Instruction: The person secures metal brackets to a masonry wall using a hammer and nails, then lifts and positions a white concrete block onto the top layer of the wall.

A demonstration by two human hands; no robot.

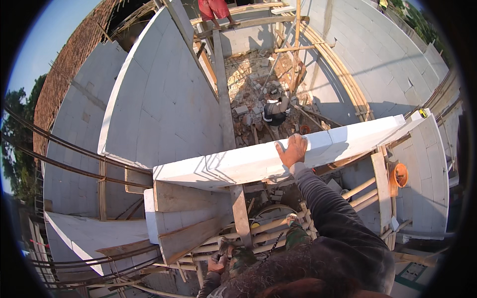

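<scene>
My right hand [293,150] lies flat, fingers spread apart, palm down on the top of a white block wall [278,156] that runs across the middle of the view from lower left to upper right. The hand grips nothing; it presses on the wall's upper face, with the dark sleeve [333,208] trailing back toward me at the lower right. My left hand [216,263] sits low in the view, near the bottom edge, closed around something small and dark that I cannot make out, just above a bamboo scaffold [258,233] of tied poles. Wooden planks [191,238] lean against the wall's near side, below and left of the right hand. Beyond the wall, far below, a person in a dark top [275,110] crouches among broken rubble [248,84] on the ground. Taller white block walls [164,94] rise on the left and right. An orange bucket [399,175] hangs at the right, beside the scaffold. At the top edge, another person's legs in red shorts [213,7] stand on a beam.
</scene>
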